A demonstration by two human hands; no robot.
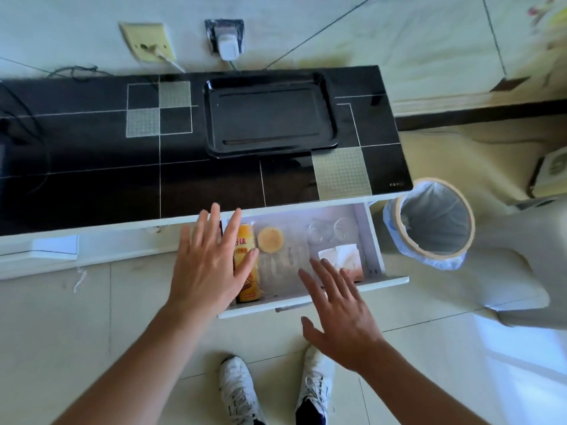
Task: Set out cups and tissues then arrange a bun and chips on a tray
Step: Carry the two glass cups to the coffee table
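A white drawer (310, 302) stands pulled out below the black counter. Inside lie a yellow chips can (247, 271), a round bun (270, 239) in clear wrap, two clear glass cups (333, 230) and a tissue pack (342, 257). An empty black tray (270, 115) sits on the counter near the wall. My left hand (208, 262) hovers with fingers spread over the drawer's left end, partly covering the chips can. My right hand (340, 314) is spread flat above the drawer's front edge, just in front of the tissues. Neither hand holds anything.
The black glass counter (92, 179) runs left from the tray. A lined waste bin (432, 222) stands on the floor right of the drawer. Wall sockets with a plugged charger (227, 46) are behind the counter. My white shoes (239, 391) stand on the tiled floor.
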